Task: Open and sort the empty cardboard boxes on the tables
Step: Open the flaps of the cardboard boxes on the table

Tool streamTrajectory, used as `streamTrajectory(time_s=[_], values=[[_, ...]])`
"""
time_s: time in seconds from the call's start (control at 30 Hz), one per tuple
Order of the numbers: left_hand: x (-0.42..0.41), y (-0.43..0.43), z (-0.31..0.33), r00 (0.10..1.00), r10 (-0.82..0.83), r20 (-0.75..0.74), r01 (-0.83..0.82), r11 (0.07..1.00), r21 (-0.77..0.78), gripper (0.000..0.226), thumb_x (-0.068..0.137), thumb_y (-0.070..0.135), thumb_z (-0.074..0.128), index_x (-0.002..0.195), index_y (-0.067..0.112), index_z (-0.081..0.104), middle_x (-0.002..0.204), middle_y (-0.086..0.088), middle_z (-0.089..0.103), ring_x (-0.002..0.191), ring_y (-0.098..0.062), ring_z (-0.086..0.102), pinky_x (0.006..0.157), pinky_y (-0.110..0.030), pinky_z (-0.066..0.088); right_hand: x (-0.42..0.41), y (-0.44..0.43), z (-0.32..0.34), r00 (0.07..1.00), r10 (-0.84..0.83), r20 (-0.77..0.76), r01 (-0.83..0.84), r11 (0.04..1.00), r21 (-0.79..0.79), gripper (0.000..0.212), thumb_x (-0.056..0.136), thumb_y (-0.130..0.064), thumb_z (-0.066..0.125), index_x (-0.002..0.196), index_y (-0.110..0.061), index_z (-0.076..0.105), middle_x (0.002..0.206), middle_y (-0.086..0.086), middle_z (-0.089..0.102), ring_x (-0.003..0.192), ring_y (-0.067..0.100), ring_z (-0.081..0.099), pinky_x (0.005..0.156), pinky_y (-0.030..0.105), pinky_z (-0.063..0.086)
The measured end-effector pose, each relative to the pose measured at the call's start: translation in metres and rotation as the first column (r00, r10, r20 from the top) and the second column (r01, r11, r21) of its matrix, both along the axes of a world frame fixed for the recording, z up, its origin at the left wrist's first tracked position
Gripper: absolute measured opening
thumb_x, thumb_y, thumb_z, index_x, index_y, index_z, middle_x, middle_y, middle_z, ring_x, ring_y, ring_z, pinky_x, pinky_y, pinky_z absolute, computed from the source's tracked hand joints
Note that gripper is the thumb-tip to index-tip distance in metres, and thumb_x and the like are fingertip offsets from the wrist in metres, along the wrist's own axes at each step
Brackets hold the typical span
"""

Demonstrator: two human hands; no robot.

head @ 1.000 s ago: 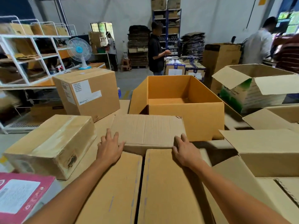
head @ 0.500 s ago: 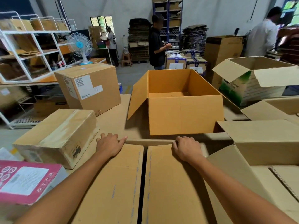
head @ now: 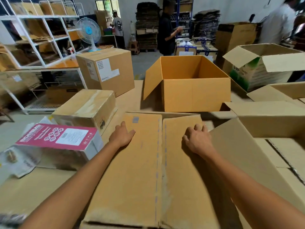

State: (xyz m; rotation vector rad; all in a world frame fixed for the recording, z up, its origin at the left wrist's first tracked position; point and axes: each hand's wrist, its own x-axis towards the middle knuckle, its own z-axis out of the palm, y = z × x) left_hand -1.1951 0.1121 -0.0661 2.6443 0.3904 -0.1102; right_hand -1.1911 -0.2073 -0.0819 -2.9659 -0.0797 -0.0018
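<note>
A brown cardboard box [head: 148, 171] lies in front of me with its two top flaps closed along a centre seam. My left hand [head: 122, 135] rests flat on the left flap near its outer edge. My right hand [head: 197, 139] sits on the right flap with its fingers bent over the far right edge. Behind it stands an open orange-brown box [head: 194, 95], empty, its left flap hanging out.
A taped box [head: 87, 108] and a pink-labelled carton [head: 56, 138] lie to the left, a sealed labelled box [head: 107, 70] behind them. Open boxes [head: 264, 123] crowd the right. White shelving [head: 38, 35] stands left. People work at the back.
The far end flap that stood up a second ago has gone down under the top flaps. Both hands slid back onto the closed top, and the view tilted down over the box.
</note>
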Motion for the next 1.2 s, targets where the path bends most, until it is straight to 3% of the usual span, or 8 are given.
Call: streamTrajectory(time_s=[0.13, 0.43, 0.6, 0.77, 0.87, 0.97, 1.1, 1.2], values=[[-0.076, 0.009, 0.007, 1.0, 0.009, 0.018, -0.004, 0.964, -0.265, 0.08, 0.1, 0.043, 0.051, 0.159, 0.013, 0.004, 0.159, -0.013, 0.031, 0.142, -0.033, 0.036, 0.11, -0.037, 0.033, -0.054, 0.016, -0.002, 0.999, -0.011, 0.037, 0.013, 0.999, -0.046, 0.046, 0.097, -0.054, 0.04, 0.126, -0.022, 0.054, 0.134, 0.014, 0.047, 0.135, 0.038, 0.033, 0.115, 0.063, 0.021], [-0.199, 0.015, 0.009, 0.998, 0.069, 0.002, -0.053, 0.775, -0.63, 0.055, 0.105, 0.029, 0.047, 0.152, 0.008, 0.03, 0.137, 0.003, 0.044, 0.139, -0.023, 0.038, 0.102, -0.026, 0.031, -0.155, 0.062, -0.002, 0.999, 0.027, -0.019, -0.025, 0.99, 0.139, 0.053, 0.102, -0.053, 0.033, 0.105, -0.016, 0.07, 0.128, 0.018, 0.059, 0.127, 0.036, 0.046, 0.107, 0.048, 0.035], [-0.219, 0.014, 0.0, 0.998, 0.058, 0.033, -0.015, 0.683, -0.73, 0.031, 0.104, 0.034, 0.046, 0.13, 0.017, 0.049, 0.13, 0.001, 0.058, 0.115, -0.016, 0.054, 0.097, -0.028, 0.04, -0.201, 0.098, 0.015, 0.997, -0.012, -0.074, 0.043, 0.9, 0.433, 0.053, 0.101, -0.049, 0.048, 0.063, -0.012, 0.053, 0.071, 0.014, 0.063, 0.07, 0.031, 0.058, 0.062, 0.036, 0.04], [-0.231, 0.0, 0.0, 0.999, 0.023, 0.035, 0.011, 0.651, -0.759, 0.05, 0.105, 0.039, 0.041, 0.144, 0.008, 0.042, 0.143, 0.0, 0.05, 0.128, -0.017, 0.048, 0.104, -0.029, 0.036, -0.22, 0.113, 0.063, 0.978, -0.16, -0.133, 0.165, 0.205, 0.965, 0.032, 0.091, -0.001, 0.054, 0.06, -0.01, 0.049, 0.047, 0.004, 0.041, 0.047, 0.017, 0.036, 0.043, 0.024, 0.025], [-0.243, -0.006, 0.01, 0.994, -0.01, 0.111, 0.09, 0.658, -0.748, 0.045, 0.106, 0.039, 0.038, 0.135, 0.009, 0.055, 0.135, -0.004, 0.06, 0.118, -0.014, 0.057, 0.095, -0.025, 0.041, -0.23, 0.135, 0.115, 0.989, -0.12, -0.09, 0.104, 0.111, 0.988, 0.022, 0.094, -0.009, 0.053, 0.078, -0.004, 0.067, 0.063, 0.007, 0.059, 0.055, 0.021, 0.046, 0.045, 0.022, 0.032], [-0.252, -0.002, 0.047, 0.961, 0.034, 0.275, 0.207, 0.572, -0.794, 0.038, 0.105, 0.039, 0.04, 0.12, 0.016, 0.066, 0.114, 0.001, 0.069, 0.101, -0.006, 0.064, 0.089, -0.016, 0.049, -0.239, 0.168, 0.135, 0.991, 0.129, -0.035, 0.012, 0.17, 0.985, 0.039, 0.106, -0.033, 0.042, 0.104, -0.009, 0.073, 0.095, 0.005, 0.076, 0.078, 0.019, 0.071, 0.065, 0.03, 0.058], [-0.249, 0.034, 0.109, 0.95, 0.183, 0.252, 0.16, 0.407, -0.899, 0.062, 0.078, 0.081, 0.054, 0.115, 0.033, 0.066, 0.115, -0.002, 0.07, 0.109, -0.022, 0.067, 0.098, -0.044, 0.051, -0.249, 0.211, 0.117, 0.921, 0.376, 0.099, -0.308, 0.55, 0.776, 0.034, 0.103, -0.025, 0.048, 0.134, -0.022, 0.062, 0.135, -0.002, 0.062, 0.119, 0.016, 0.06, 0.098, 0.035, 0.049], [-0.249, 0.073, 0.135, 0.971, 0.177, 0.161, 0.03, 0.575, -0.818, 0.026, 0.094, 0.048, 0.06, 0.102, 0.024, 0.065, 0.103, -0.005, 0.071, 0.092, -0.019, 0.068, 0.073, -0.03, 0.054, -0.249, 0.231, 0.083, 0.905, 0.425, 0.019, -0.351, 0.722, 0.596, 0.048, 0.102, -0.028, 0.051, 0.15, -0.026, 0.044, 0.151, -0.004, 0.048, 0.136, 0.02, 0.047, 0.109, 0.039, 0.04]])
